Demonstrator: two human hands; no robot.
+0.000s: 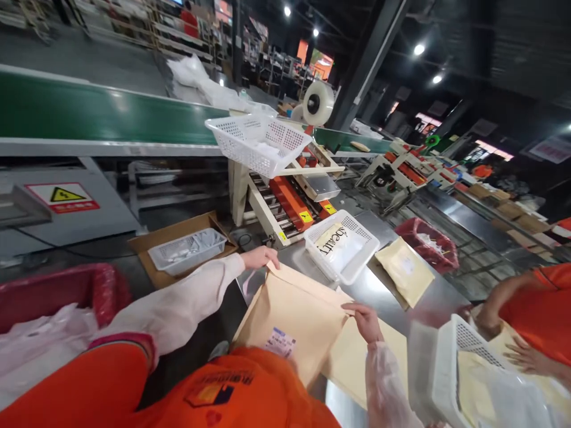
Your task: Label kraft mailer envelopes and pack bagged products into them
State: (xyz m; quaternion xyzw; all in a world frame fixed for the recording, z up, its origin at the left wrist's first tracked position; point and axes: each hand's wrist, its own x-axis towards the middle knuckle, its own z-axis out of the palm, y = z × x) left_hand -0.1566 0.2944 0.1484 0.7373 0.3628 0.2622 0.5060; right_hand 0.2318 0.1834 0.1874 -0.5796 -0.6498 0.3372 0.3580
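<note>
Envelope (pixel 294 312), kraft, large, held up off the steel bench (pixel 383 288) between both hands. Left hand (pixel 260 257) pinches its far top corner, fingers closed over the edge; right hand (pixel 366 321) grips the near right edge, thumb on top. White label (pixel 280 342) sits below the right fingers, near the lower edge. White basket (pixel 343 245) with a bagged item lies just beyond the fingertips; a second envelope (pixel 405 270) beside it. Judgement: keep both grips at the edges so the mouth stays flat and uncreased.

Beside the green conveyor (pixel 102 113) you have a white basket (pixel 259 142) raised on a stand; below it, a second basket (pixel 341 246) holding a packet.
</note>
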